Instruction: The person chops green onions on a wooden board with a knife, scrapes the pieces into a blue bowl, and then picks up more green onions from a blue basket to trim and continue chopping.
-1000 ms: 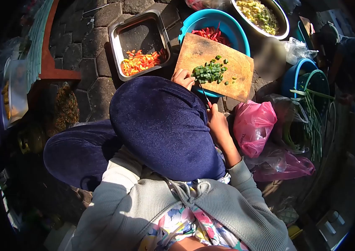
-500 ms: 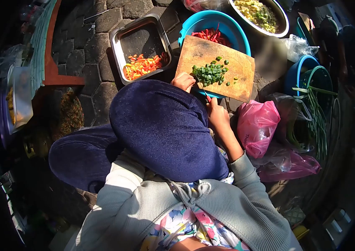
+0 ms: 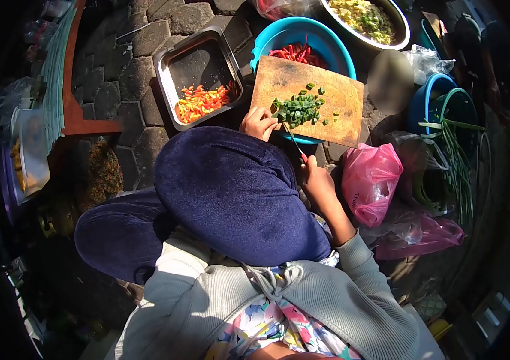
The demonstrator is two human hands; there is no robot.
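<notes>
My right hand (image 3: 319,180) is closed on a small knife (image 3: 295,143) with a red handle. The blade points up at the near edge of the wooden cutting board (image 3: 344,108). A heap of chopped green pieces (image 3: 298,109), apparently spring onion or green beans, lies on the board. At the board's near left corner, beside the heap, my left hand (image 3: 259,123) has its fingers curled together; what they pinch is hidden. The board rests across a blue basin (image 3: 346,51) with whole red chillies (image 3: 300,54) in it.
To the left, a metal tray (image 3: 165,78) holds cut orange-red chillies (image 3: 201,102). A bowl of chopped yellow and green food (image 3: 363,21) stands behind. On the right are a pink plastic bag (image 3: 372,183), blue and green buckets (image 3: 429,102), and long green stalks (image 3: 456,162).
My right hand has drawn the knife back toward me, away from the board. My left hand has shifted slightly back along the board's corner. The green heap has spread a little.
</notes>
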